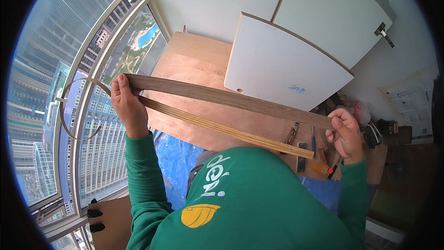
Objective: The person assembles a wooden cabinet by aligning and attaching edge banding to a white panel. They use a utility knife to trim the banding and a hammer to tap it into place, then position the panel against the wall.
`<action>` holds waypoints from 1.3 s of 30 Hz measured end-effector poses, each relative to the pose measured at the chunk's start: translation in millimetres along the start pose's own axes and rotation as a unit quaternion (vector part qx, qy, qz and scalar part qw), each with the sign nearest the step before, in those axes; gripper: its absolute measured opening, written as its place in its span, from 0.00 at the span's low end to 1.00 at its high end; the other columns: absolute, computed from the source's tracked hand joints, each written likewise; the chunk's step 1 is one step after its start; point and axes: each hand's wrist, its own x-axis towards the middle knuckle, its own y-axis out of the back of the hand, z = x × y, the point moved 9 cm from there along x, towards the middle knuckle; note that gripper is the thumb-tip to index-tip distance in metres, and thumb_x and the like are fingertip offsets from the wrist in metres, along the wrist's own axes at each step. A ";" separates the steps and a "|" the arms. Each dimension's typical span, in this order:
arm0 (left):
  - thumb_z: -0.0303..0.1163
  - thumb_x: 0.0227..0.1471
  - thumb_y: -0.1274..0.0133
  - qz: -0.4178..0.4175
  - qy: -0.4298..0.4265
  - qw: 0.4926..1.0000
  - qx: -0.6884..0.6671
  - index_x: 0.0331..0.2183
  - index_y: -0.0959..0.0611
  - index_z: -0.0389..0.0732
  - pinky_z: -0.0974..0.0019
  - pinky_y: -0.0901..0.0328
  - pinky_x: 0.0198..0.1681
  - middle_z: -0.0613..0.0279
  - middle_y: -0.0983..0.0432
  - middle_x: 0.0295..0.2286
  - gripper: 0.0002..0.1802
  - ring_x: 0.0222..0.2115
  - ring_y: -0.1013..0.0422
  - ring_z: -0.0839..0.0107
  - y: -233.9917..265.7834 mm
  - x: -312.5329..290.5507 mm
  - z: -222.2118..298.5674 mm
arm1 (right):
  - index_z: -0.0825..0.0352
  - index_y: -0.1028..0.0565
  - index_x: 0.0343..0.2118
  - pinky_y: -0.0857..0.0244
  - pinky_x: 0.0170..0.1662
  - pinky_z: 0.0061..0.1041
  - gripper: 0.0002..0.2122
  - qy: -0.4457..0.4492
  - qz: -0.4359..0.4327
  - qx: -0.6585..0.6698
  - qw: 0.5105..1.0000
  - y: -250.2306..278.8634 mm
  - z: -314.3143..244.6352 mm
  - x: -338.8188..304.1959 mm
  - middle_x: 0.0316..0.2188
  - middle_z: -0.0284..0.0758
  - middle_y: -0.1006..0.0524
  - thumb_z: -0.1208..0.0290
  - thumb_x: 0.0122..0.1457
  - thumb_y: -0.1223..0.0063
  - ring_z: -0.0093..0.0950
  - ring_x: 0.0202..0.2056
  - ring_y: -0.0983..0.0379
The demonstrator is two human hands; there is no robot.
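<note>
A long dark brown wood-grain strip (222, 96) stretches between my hands, sloping down to the right. My left hand (128, 106) is closed on its left end, thumb on top. My right hand (344, 134) pinches its right end between thumb and fingers. From just beside my left hand a narrow yellowish strip with layered lines (226, 128) runs below the brown one, ending over the tools; whether my left hand grips it too is hidden. A thin pale band (62, 115) curls in a loop to the left of my left hand, before the window.
A plywood worktop (194, 60) lies beneath, with a utility knife (292, 133), a blue-handled tool (313, 141) and a red-capped bottle (321, 166) at right. White panels (282, 60) lean behind it. Blue sheeting (173, 157) covers the floor; tall windows (111, 41) stand left.
</note>
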 end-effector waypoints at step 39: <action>0.35 0.72 0.54 -0.132 -0.040 0.986 0.095 0.40 0.20 0.34 0.65 0.29 0.45 0.53 0.16 0.28 0.14 0.33 0.19 0.67 -30.4 -15.7 10.2 | 0.69 0.25 0.46 0.27 0.45 0.31 0.12 0.423 0.291 0.085 0.854 90.4 -157.4 28.1 0.35 0.33 0.23 0.67 0.69 0.37 0.25 0.35 0.27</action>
